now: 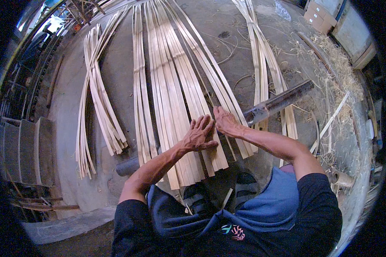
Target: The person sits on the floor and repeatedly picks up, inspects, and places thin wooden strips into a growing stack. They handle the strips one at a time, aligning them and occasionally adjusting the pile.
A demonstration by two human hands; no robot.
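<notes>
Long pale bamboo strips lie side by side in a wide band that runs away from me. My left hand rests flat on the band near its close end, palm down with the fingers spread. Just right of it, my right hand has its fingers curled at the edge of a bamboo strip; its fingertips are partly hidden. The two hands nearly touch. Beneath the strips a dark round pipe crosses at a slant, showing at both sides.
Crossed bundles of strips lie at the left and at the right. Curly shavings heap along the right side near a cardboard box. Grey panels stand at the left. My sandaled feet are close below the strip ends.
</notes>
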